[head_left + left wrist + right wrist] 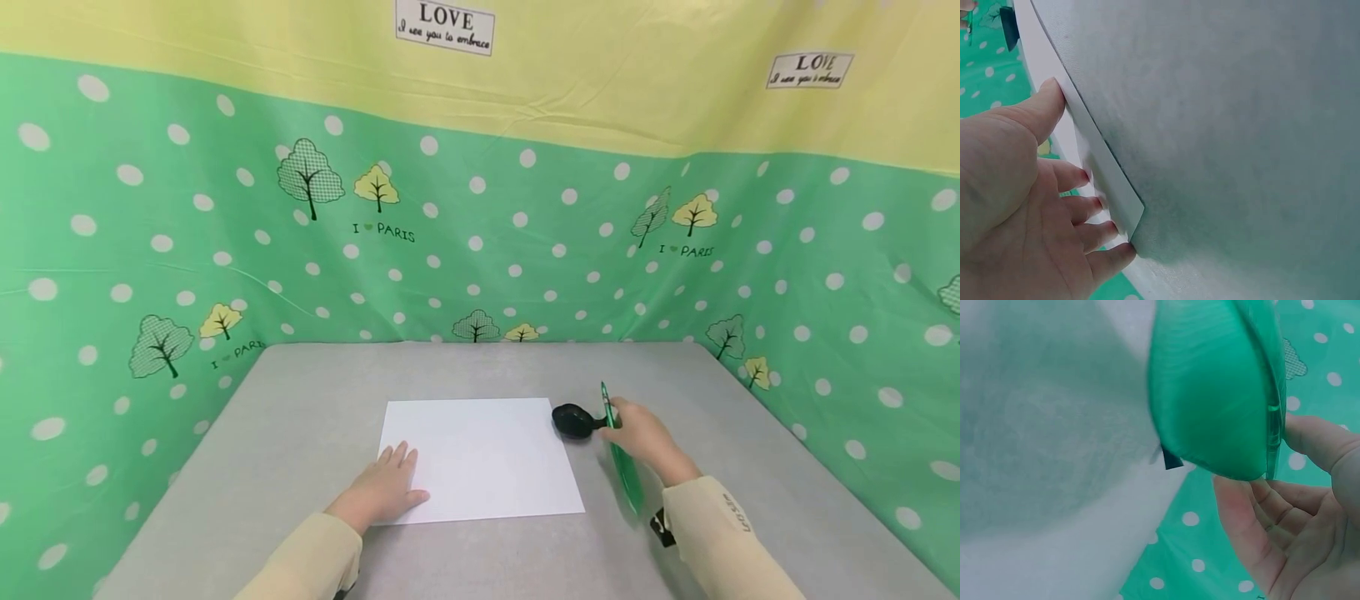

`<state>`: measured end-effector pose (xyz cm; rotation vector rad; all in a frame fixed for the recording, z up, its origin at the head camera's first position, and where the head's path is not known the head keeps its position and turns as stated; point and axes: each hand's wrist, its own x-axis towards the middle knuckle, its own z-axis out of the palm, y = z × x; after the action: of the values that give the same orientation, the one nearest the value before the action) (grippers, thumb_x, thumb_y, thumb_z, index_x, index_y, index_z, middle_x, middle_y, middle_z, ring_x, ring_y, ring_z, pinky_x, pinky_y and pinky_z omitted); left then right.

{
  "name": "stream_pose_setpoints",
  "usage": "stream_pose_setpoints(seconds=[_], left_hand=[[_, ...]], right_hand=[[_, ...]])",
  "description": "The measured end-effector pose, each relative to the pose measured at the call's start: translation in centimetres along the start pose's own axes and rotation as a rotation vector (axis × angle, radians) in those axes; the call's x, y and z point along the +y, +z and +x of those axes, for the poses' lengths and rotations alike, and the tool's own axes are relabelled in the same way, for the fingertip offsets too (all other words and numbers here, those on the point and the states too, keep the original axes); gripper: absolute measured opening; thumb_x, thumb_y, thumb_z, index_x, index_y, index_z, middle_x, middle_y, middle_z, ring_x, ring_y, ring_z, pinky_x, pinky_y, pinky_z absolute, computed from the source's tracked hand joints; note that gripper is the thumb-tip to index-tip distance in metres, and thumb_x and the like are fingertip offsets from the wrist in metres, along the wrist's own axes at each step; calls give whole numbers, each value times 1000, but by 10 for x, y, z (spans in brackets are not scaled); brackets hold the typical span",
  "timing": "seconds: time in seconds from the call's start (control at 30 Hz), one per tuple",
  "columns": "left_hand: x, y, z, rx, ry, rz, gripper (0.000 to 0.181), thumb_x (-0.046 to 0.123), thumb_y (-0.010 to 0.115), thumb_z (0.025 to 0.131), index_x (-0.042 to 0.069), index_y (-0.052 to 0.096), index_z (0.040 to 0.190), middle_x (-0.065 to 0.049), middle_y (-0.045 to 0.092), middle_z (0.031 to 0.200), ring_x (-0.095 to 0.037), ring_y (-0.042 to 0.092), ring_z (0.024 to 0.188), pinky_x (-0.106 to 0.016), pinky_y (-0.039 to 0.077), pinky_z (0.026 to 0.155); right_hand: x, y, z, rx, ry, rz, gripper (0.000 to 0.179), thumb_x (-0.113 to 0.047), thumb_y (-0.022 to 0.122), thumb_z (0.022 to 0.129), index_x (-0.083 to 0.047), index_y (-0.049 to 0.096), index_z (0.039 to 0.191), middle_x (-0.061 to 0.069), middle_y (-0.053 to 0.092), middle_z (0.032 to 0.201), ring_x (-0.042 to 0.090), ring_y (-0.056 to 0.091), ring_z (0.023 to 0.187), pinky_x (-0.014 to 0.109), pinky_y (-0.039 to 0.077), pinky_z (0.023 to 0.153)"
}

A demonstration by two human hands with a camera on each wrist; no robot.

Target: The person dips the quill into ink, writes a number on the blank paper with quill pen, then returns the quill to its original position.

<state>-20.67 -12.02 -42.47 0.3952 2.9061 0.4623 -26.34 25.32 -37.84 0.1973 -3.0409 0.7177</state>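
My left hand [384, 490] rests flat on the lower left part of a white sheet of paper [487, 458]. In the left wrist view its fingers [1094, 237] lie spread along the paper's edge. At the right, my right hand [645, 433] pinches a slim, see-through green thing [624, 471], long and leaf-like, its thin end pointing away. Seen from the right wrist, the thumb and fingers hold the narrow rod-like edge of this green thing [1216, 394]. A black round-headed thing with a thin handle [573, 422] lies by the paper's right edge; its handle's end is hidden.
The grey table [315, 383] stretches around the paper. A green dotted cloth [510, 275] hangs behind the table and along both sides. A black strap piece [663, 528] shows under the right sleeve.
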Motion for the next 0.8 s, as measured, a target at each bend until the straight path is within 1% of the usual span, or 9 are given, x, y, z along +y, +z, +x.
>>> stream_pose_setpoints(seconds=[0.3, 0.47, 0.6, 0.7, 0.8], left_hand=[[-1, 0, -1, 1, -4, -5, 67, 34, 58, 89, -11, 37, 133, -31, 26, 141, -48, 20, 129, -58, 20, 103], [-2, 1, 0, 4, -6, -3, 67, 35, 59, 89, -11, 37, 133, -31, 27, 141, -48, 21, 129, -58, 20, 102], [-3, 2, 1, 2, -11, 1, 68, 36, 59, 89, -11, 37, 133, -31, 27, 141, -48, 21, 129, -58, 20, 103], [-3, 3, 1, 3, -9, 0, 68, 36, 59, 88, -11, 37, 133, -31, 27, 141, -48, 21, 129, -58, 20, 103], [-2, 2, 0, 5, -7, -5, 68, 35, 59, 88, -11, 37, 133, -31, 27, 141, -48, 21, 129, -58, 20, 102]], right_hand=[[-6, -6, 2, -4, -11, 26, 67, -11, 68, 83, 10, 31, 135, 11, 57, 83, 19, 55, 67, 35, 50, 61], [-8, -7, 2, 4, -32, 32, 69, -9, 68, 82, 5, 30, 138, 14, 59, 88, 19, 56, 69, 36, 50, 62], [-10, -7, 0, 8, -64, 39, 63, -8, 68, 82, 1, 37, 137, 13, 58, 90, 18, 55, 67, 33, 49, 59], [-11, -7, -1, 7, -83, 38, 56, -7, 67, 83, 1, 45, 133, 11, 58, 87, 17, 52, 64, 31, 48, 56], [-11, -7, -2, 12, -92, 31, 49, -8, 67, 83, 1, 50, 129, 10, 58, 88, 16, 51, 64, 30, 47, 56]])
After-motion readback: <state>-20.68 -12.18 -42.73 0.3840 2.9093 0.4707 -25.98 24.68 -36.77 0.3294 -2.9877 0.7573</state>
